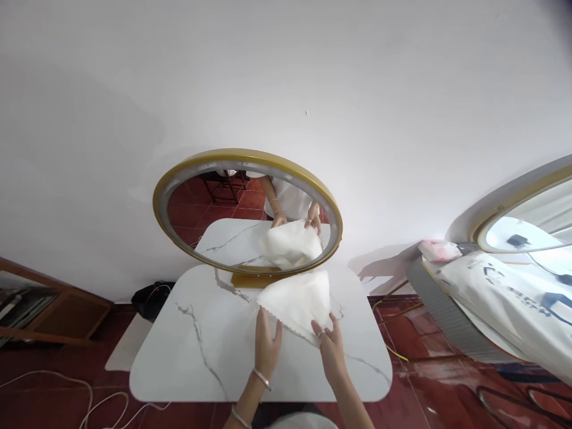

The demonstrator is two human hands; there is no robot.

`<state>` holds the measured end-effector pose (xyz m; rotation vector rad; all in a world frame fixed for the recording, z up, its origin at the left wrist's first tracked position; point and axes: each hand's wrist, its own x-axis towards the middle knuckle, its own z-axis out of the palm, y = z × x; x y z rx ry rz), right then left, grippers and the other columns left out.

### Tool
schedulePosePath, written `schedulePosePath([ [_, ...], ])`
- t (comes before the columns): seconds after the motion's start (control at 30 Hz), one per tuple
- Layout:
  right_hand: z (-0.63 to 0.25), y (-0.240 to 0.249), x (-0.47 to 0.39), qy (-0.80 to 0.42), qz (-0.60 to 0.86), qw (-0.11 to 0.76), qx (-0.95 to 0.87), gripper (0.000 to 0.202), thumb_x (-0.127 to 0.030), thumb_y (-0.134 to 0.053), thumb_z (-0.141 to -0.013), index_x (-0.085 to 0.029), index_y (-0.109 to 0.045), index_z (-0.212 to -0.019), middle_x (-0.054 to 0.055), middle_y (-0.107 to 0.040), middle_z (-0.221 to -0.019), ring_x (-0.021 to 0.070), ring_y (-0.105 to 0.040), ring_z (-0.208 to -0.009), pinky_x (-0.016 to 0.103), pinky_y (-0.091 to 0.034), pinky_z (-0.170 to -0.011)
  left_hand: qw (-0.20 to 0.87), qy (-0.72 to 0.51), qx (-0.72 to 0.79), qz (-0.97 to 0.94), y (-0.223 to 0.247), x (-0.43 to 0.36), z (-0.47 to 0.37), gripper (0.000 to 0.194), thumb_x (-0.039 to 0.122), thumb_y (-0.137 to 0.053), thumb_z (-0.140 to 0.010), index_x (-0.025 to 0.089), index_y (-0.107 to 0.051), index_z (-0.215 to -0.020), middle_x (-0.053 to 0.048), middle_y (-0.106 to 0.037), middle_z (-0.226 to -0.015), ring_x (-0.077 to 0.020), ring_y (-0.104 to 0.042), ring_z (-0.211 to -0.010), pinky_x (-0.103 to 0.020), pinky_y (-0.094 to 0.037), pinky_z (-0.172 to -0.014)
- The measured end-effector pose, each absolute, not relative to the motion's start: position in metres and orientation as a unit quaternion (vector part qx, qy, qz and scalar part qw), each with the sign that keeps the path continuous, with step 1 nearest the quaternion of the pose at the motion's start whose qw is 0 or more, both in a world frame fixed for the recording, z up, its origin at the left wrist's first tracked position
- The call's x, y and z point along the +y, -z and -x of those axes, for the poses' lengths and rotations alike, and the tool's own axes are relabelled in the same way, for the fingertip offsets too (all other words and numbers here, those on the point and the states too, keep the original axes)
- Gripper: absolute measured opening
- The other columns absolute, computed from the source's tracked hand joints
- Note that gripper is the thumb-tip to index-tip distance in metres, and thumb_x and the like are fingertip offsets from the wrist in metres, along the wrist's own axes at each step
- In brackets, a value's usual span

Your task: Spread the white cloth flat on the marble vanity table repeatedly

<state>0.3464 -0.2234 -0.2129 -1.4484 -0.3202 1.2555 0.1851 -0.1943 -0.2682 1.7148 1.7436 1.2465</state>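
A white cloth [299, 298] with a scalloped edge lies partly folded on the marbled white table [179, 357], just in front of the mirror's base. My left hand [267, 342] grips its near left edge, thumb and fingers closed about the border. On the right, my right hand [329, 348] pinches the near right edge; a ring shows on one finger. The gold-rimmed oval mirror [248, 154] stands behind the cloth and reflects both hands and the cloth. Its gold base [250, 280] is partly covered by the cloth.
To the right, another table [451, 316] carries a white printed bag [504, 292], a pink-and-white packet [440, 250] and a second mirror [487, 226]. A black bag [152, 298] sits beyond the table's left side. White cables [89, 387] trail over the red tiled floor. A wall stands behind.
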Motion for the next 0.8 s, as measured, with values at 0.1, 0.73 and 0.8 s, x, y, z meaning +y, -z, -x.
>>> schedulePosePath([
  [0.1,-0.361,0.207,-0.24,-0.522,0.599,0.579,-0.181,0.101,-0.048,-0.08,-0.062,-0.027,-0.029,-0.147,0.002,-0.071,-0.09,0.0222,-0.065,-0.088,0.026,-0.048,-0.068,0.237,-0.489,0.668,-0.508,0.265,-0.193,-0.166,0.088,0.04,-0.054,-0.085,0.024,0.0,-0.152,-0.015,-0.034,-0.15,-0.0262,-0.051,-0.124,-0.043,-0.046,-0.1],
  [0.73,-0.376,0.126,-0.31,-0.4,0.584,0.688,-0.163,0.031,-0.042,-0.074,-0.063,-0.022,-0.071,-0.087,0.006,-0.071,-0.091,0.0237,-0.065,-0.083,0.031,-0.055,-0.063,0.327,-0.413,0.516,-0.675,0.13,-0.233,-0.076,0.021,0.038,-0.053,-0.08,0.024,-0.064,-0.09,-0.004,-0.071,-0.092,-0.0225,-0.067,-0.092,-0.031,-0.055,-0.076],
  [0.8,-0.382,0.118,-0.344,-0.365,0.597,0.691,-0.181,0.032,-0.043,-0.073,-0.065,-0.025,-0.07,-0.092,0.006,-0.07,-0.1,0.0265,-0.065,-0.09,0.035,-0.057,-0.068,0.338,-0.413,0.514,-0.672,0.105,-0.249,-0.068,0.023,0.044,-0.061,-0.077,0.024,-0.066,-0.086,-0.003,-0.072,-0.087,-0.0222,-0.067,-0.086,-0.031,-0.055,-0.075],
])
